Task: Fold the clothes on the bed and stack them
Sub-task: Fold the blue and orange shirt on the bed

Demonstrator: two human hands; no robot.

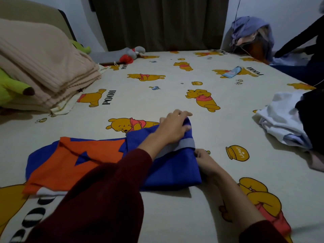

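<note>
blue and orange garment (98,160) lies flat on the near part of the bed (157,95), in front of me. my left hand (172,128) reaches across, fingers curled round its far right corner, lifting the blue fold. my right hand (206,163) pinches the right edge by the grey band, i think; fingertips partly hidden. white clothes pile (282,120) sits well apart at right, beige blanket (40,67) far left.

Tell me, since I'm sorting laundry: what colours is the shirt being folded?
The shirt is blue with an orange panel and a grey band, seen in the head view.
</note>
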